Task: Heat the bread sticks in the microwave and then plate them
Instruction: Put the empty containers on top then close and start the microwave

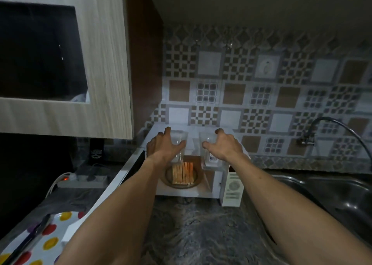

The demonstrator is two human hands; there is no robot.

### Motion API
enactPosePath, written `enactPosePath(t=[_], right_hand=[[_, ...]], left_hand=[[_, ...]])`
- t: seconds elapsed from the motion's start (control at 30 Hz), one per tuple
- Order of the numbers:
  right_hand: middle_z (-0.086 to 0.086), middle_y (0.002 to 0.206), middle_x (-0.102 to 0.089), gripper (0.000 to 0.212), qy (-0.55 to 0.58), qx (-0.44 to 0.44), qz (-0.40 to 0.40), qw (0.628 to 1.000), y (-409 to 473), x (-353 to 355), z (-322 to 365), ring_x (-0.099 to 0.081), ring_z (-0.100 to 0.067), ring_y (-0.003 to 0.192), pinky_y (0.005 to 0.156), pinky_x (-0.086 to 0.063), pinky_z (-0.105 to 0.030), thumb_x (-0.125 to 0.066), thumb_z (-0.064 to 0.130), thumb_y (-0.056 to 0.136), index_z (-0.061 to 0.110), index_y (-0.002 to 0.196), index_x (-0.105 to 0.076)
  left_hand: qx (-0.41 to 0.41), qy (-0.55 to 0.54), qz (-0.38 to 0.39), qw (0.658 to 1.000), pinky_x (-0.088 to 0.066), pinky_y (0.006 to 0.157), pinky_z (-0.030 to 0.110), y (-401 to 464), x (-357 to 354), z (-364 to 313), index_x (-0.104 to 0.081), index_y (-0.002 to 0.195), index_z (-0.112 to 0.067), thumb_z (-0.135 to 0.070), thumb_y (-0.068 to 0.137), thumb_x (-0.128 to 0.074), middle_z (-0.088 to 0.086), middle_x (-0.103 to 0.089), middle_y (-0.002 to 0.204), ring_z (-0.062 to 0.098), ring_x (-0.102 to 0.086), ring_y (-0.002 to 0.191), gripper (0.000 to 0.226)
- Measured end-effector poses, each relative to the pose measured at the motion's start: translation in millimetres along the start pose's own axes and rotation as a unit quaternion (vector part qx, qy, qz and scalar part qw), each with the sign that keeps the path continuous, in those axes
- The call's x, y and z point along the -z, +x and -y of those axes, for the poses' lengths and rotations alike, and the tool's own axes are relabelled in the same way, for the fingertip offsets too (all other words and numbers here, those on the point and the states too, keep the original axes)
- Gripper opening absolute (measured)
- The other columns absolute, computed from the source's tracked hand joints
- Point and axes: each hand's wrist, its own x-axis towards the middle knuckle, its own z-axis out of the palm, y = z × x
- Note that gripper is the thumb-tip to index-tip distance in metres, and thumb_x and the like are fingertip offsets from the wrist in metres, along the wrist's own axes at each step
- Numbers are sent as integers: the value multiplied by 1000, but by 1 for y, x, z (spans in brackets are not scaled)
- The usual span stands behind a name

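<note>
Several toasted bread sticks [182, 173] lie side by side on the round glass turntable [198, 181] inside the white microwave [232, 190], whose door [122, 173] is swung open to the left. My left hand [162, 146] is wrapped around a clear drinking glass [179, 141]. My right hand [224, 146] grips a second clear glass [210, 157] with a barcode sticker. Both glasses hang in front of the microwave's top edge, above the opening.
A polka-dot plate [51, 242] with black tongs [30, 237] lies at the bottom left of the dark stone counter [201, 228]. A power strip [80, 181] sits left of the microwave. A steel sink [338, 196] and tap [306, 140] are on the right. A wall cabinet [104, 63] hangs at upper left.
</note>
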Motion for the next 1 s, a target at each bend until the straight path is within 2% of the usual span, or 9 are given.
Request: enactPosePath(t=[0.17, 0.3, 0.53, 0.63, 0.73, 0.87, 1.0], right_hand=[[-9, 125, -61, 69, 6, -1, 17, 1000, 32, -3, 7, -60, -31, 108, 85, -50, -37, -61, 62, 85, 20, 138, -45], [-8, 134, -59, 78, 3, -15, 20, 1000, 64, -13, 17, -60, -31, 116, 93, -52, -40, -58, 66, 85, 22, 146, -39], [-9, 148, -49, 87, -6, -24, 43, 999, 118, -29, 21, -57, -31, 124, 98, -52, -44, -59, 68, 84, 20, 152, -35], [-7, 147, -51, 82, -15, -11, 45, 999, 135, -38, 15, -55, -29, 126, 102, -48, -42, -60, 66, 85, 20, 149, -39], [-4, 142, -56, 79, -23, -12, 46, 999, 153, -46, 15, -57, -27, 124, 101, -47, -41, -59, 69, 83, 21, 144, -46], [-5, 143, -54, 87, -44, -24, 64, 997, 183, -56, 18, -56, -28, 124, 101, -47, -45, -54, 77, 77, 24, 146, -43], [-7, 147, -50, 89, -65, -34, 69, 995, 194, -64, 19, -51, -30, 130, 105, -43, -45, -54, 76, 80, 23, 149, -39]], left_hand=[[-7, 8, -11, 1000, -47, 96, 45, 27, -1, 0, -31, 146, -24, -73, 79, -53, 12, -50, 139, 35, -52, 122, 86], [-22, 22, -9, 999, -48, 94, 43, 54, -3, 2, -33, 145, -22, -74, 79, -53, 12, -53, 137, 34, -53, 121, 87], [-22, 65, 13, 998, -46, 92, 39, 109, -20, 7, -39, 140, -16, -75, 80, -51, 13, -56, 133, 32, -56, 118, 86], [-23, 96, 25, 995, -44, 93, 39, 123, -28, 8, -36, 143, -17, -75, 82, -50, 12, -52, 137, 31, -53, 122, 86], [-25, 83, 38, 996, -46, 92, 39, 142, -40, 11, -38, 141, -17, -78, 78, -50, 13, -54, 135, 31, -55, 119, 88], [-31, 96, 43, 994, -47, 91, 39, 158, -52, 11, -41, 139, -16, -80, 77, -49, 13, -56, 133, 32, -56, 118, 89], [-37, 111, 34, 992, -48, 87, 38, 162, -60, 11, -41, 138, -16, -81, 75, -50, 12, -58, 129, 32, -59, 113, 91]])
